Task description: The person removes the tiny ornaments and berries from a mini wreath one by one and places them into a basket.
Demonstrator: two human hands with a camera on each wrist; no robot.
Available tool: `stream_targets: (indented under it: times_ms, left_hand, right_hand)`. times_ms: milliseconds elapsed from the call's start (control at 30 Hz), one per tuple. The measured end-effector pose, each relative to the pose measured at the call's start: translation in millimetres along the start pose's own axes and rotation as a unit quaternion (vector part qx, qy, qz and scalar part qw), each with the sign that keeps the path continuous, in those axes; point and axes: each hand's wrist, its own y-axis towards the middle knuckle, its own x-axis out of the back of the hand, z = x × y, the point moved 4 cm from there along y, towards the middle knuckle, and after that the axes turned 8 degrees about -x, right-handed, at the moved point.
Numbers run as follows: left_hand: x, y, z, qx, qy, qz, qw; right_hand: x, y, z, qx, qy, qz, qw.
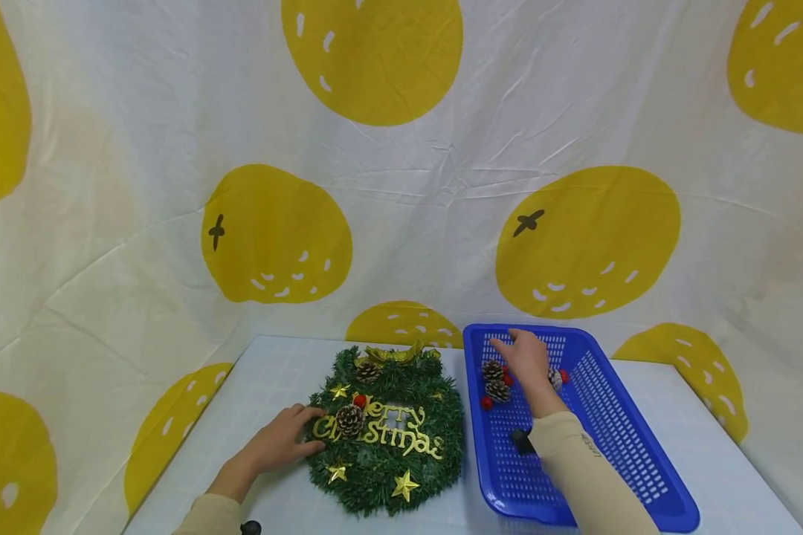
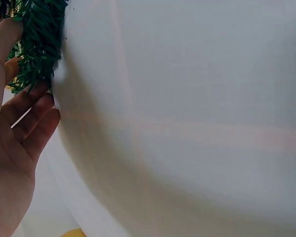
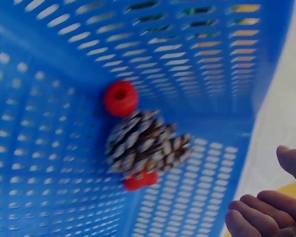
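Beige sleeve (image 1: 589, 475) nearest me, Merry Christmas wreath (image 1: 401, 380) on the white table (image 1: 274, 379)

So the person's left hand (image 1: 281, 442) is at the wreath's left edge, thumb and finger apart, touching the greenery without any obvious squeeze. Right hand (image 1: 530, 360) hangs over the far end of a blue basket (image 1: 618, 423), loosely curved, gap between thumb and fingers, nothing in it that I can see. Wreath lies just left of the basket. Gold lettering (image 1: 408, 440) reads "Merry Christmas", though a pinecone (image 1: 350, 420) blocks part of the second word and a red ball (image 1: 359, 401) crowds the M. Tiny print (image 1: 590, 444) on the sleeve too, can't read it. More pinecones (image 1: 497, 390) and red balls (image 1: 486, 403) sit in the basket, blurry up close. Some black gadget (image 1: 522, 441) is partly tucked behind the sleeve. Cloth backdrop (image 1: 435, 260) has big yellow fruit, several cut off at the edges.
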Motion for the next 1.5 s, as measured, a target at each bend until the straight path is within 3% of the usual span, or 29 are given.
stream_targets:
  times_ms: [500,700,900,1167,1500]
  left_hand:
    - [-1.0,-0.5,3.1,-0.003,0.008,-0.003,1.0000]
    - [1.0,-0.9,0.8,-0.008,0.004,-0.003,1.0000]
    - [1.7,-1.6,-0.1,-0.005,0.005,-0.003,1.0000]
    - [-0.2,-1.5,0.0,-0.010,-0.003,-0.003,0.9999]
    - [1.5,-2.0,-5.6,-0.004,0.011,-0.010,0.9999]
  right_hand:
    - [11,-33,81,0.099,0.093,0.019,0.991]
    - [7,-54,113,0.119,0.126,0.044,0.984]
    - [-4,-79,139,0.143,0.125,0.051,0.980]
    - [-30,-104,158,0.177,0.136,0.075,0.972]
    - [-65,-126,159,0.172,0.145,0.130,0.966]
